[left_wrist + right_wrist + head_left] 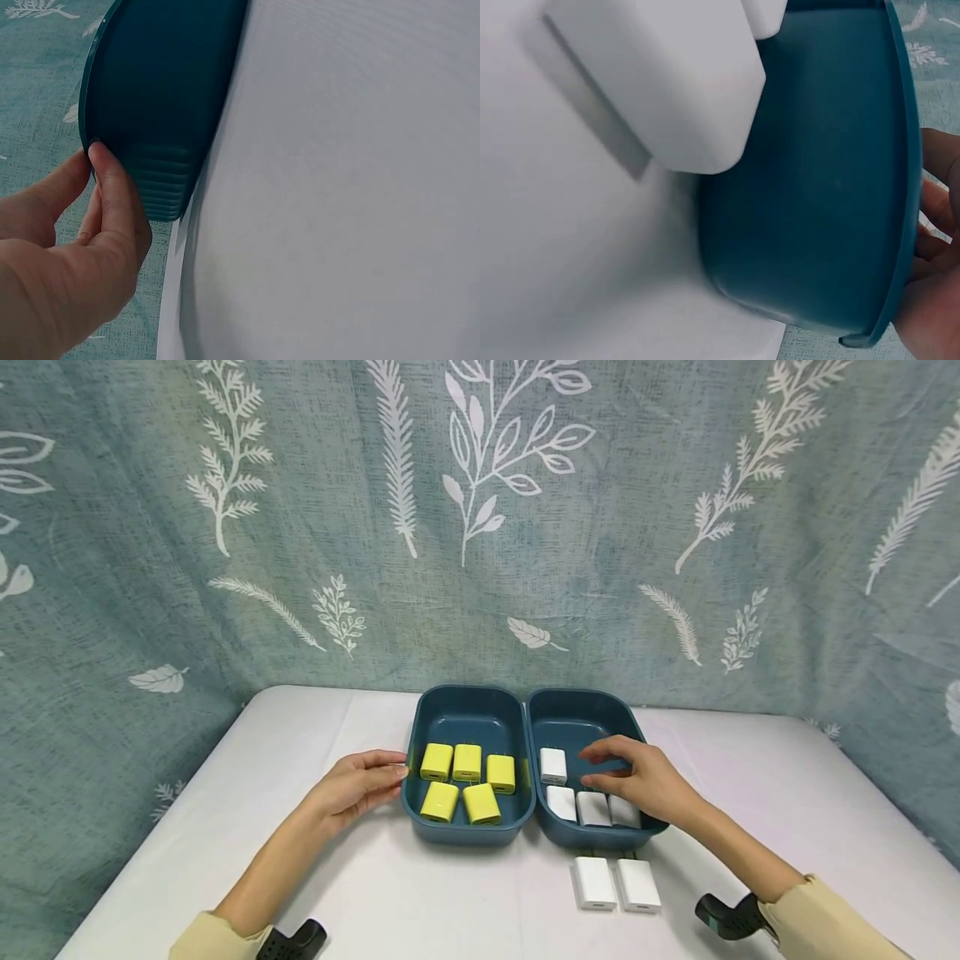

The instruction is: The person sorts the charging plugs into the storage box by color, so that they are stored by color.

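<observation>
My left hand is at the outer side of the left dark blue bin. Its extended thumb and fingertips touch the rim, as the left wrist view also shows. Inside that bin lie several yellow charger plugs. Over the right dark blue bin reaches my right hand, thumb and forefinger spread apart with nothing between them. A white charger plug stands just left of those fingertips. More white plugs lie along the near side, one partly hidden under the hand.
Two white charger plugs lie on the white tabletop in front of the right bin. The bins stand side by side near the back edge. A patterned green-blue curtain hangs behind the table.
</observation>
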{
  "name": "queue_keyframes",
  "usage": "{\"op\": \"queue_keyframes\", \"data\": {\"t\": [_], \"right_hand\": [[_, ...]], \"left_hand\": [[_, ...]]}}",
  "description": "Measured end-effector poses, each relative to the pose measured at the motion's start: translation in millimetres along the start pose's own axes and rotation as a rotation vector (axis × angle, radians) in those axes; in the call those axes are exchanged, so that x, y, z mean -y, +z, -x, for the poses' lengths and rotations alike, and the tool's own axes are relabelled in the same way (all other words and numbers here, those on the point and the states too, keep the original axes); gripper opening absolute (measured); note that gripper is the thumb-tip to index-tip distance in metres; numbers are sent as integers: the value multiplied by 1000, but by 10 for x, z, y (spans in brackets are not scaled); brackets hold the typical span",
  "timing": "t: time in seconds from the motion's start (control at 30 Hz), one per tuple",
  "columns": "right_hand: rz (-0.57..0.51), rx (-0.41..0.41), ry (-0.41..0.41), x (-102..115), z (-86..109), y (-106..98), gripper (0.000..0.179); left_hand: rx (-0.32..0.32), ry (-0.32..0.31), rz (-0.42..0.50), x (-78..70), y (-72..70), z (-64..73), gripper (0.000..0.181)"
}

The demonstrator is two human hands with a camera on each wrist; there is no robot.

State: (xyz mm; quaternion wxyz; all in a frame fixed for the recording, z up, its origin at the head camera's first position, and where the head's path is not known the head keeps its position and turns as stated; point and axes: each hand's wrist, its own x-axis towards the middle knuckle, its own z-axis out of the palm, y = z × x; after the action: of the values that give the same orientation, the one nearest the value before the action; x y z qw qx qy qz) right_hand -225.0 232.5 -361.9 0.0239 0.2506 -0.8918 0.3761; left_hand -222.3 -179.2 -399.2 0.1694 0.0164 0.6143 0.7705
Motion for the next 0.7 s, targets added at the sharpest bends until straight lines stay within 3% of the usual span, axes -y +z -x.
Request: {"op": "queue_keyframes", "data": {"t": [0.2, 0.37, 0.7], "right_hand": [[-13, -2, -14, 10, 158, -33, 33], [-49, -14, 22, 55, 296, -83, 35], [-34, -107, 17, 128, 576, -141, 37]], "left_hand": [[0, 3, 13, 22, -8, -14, 38], [2, 5, 17, 19, -4, -15, 37], [-9, 9, 13, 31, 6, -20, 37]]}}
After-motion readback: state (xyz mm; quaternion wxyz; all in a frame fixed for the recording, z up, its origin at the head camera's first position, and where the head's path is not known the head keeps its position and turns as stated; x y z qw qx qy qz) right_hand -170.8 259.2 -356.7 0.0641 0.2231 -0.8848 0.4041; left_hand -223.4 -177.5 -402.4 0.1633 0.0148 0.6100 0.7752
